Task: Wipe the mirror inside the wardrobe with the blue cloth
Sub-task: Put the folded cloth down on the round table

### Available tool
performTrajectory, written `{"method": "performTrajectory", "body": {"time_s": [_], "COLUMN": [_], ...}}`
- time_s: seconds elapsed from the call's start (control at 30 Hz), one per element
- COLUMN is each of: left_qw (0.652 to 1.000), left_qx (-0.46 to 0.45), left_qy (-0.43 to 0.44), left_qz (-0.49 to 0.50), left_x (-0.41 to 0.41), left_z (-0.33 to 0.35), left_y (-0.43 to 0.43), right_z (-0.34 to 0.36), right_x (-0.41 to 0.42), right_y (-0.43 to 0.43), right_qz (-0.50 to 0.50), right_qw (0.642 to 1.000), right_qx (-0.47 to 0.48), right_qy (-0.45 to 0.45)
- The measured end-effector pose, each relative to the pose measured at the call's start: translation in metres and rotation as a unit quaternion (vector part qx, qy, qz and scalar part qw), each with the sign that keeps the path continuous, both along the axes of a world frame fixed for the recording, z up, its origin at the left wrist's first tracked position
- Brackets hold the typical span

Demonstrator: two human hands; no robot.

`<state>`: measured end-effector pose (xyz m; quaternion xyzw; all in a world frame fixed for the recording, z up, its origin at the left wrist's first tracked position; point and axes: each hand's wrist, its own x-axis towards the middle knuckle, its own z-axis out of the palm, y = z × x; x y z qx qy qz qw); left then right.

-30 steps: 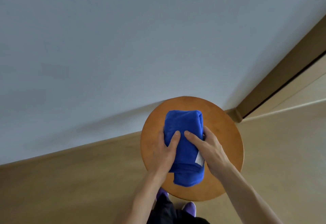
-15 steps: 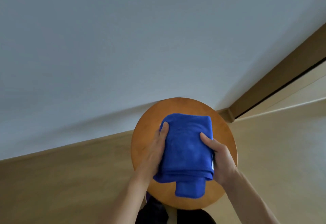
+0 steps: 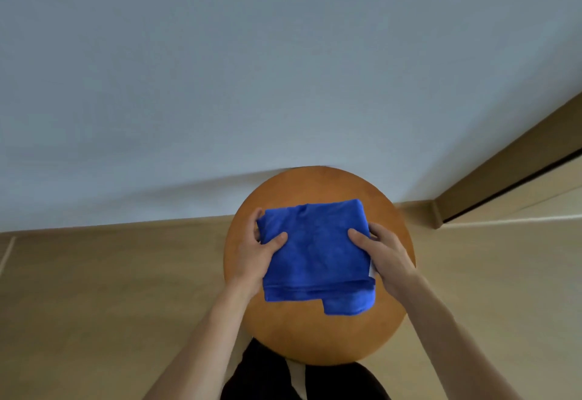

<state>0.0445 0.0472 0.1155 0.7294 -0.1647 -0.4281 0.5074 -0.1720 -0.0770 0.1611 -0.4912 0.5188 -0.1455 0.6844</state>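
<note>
Blue cloth [image 3: 318, 251] (folded) gripped w/ left hand [image 3: 255, 253] & right hand [image 3: 389, 258].

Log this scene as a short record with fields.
cloth: blue cloth, folded, held over the round wooden stool
left: left hand grips the cloth's left edge, thumb on top
right: right hand grips its right edge, thumb on top
surroundings: pale wall, wooden floor
mirror: not in view
</note>
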Motion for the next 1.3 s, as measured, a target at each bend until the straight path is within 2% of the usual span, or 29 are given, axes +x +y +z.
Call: {"method": "performTrajectory", "body": {"time_s": [0.13,0.23,0.4,0.53,0.67,0.83,1.0,1.1,1.3], "left_qw": [0.995,0.991,0.975,0.980,0.977,0.979,0.967,0.955,0.898], "left_qx": [0.028,0.035,0.081,0.117,0.151,0.141,0.096,0.108,0.161], "left_qy": [-0.089,-0.130,-0.203,-0.145,-0.125,-0.124,-0.219,-0.258,-0.388], "left_qz": [0.029,0.009,-0.030,-0.071,-0.081,-0.080,-0.081,-0.093,-0.131], "left_x": [-0.017,-0.025,-0.041,-0.048,-0.051,-0.043,-0.033,-0.034,-0.053], "left_z": [0.000,-0.008,-0.041,-0.089,-0.137,-0.183,-0.209,-0.229,-0.262], "left_y": [0.002,0.003,0.007,0.002,-0.007,-0.017,-0.028,-0.032,-0.016], "right_z": [-0.027,-0.045,-0.086,-0.126,-0.169,-0.214,-0.248,-0.270,-0.296], "right_x": [-0.016,-0.021,-0.028,-0.035,-0.032,-0.018,-0.005,0.000,-0.007], "right_y": [-0.014,-0.017,-0.016,-0.017,-0.020,-0.027,-0.032,-0.024,-0.006], "right_qz": [0.055,0.126,0.194,0.194,0.205,0.170,0.144,0.134,0.137], "right_qw": [0.993,0.972,0.951,0.957,0.950,0.955,0.955,0.941,0.910], "right_qx": [-0.065,-0.116,-0.086,-0.033,-0.013,-0.056,-0.138,-0.188,-0.256], "right_qy": [0.078,0.159,0.225,0.214,0.233,0.237,0.218,0.247,0.298]}}
